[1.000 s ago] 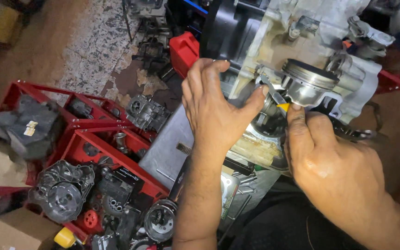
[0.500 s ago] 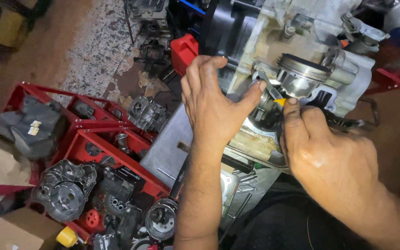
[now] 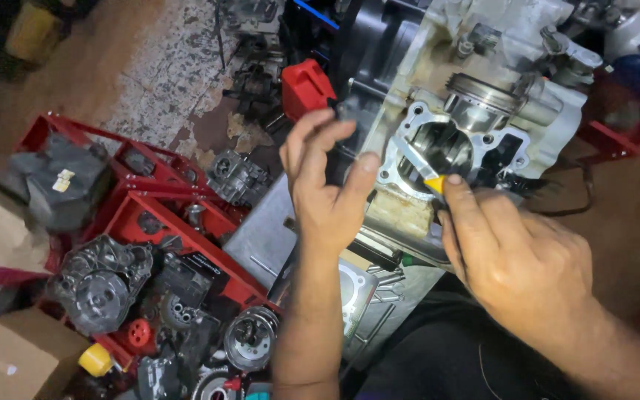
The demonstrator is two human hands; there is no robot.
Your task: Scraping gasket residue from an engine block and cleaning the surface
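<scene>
1. Here the right hand [image 3: 520, 259] has its grip closed on a yellow-handled blade [image 3: 420, 169], whose tip lies on the engine case [image 3: 446, 141] rim, below the piston [image 3: 483, 100].
2. The left hand [image 3: 324, 196] is open, fingers [image 3: 361, 174] spread, thumb touching the case's left edge.
3. Red trays [image 3: 153, 215] of parts lie on the floor, left.

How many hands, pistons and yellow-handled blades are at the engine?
Hands: 2, the left hand and the right hand
Piston: 1
Blade: 1, held by the right hand
Total: 4
</scene>
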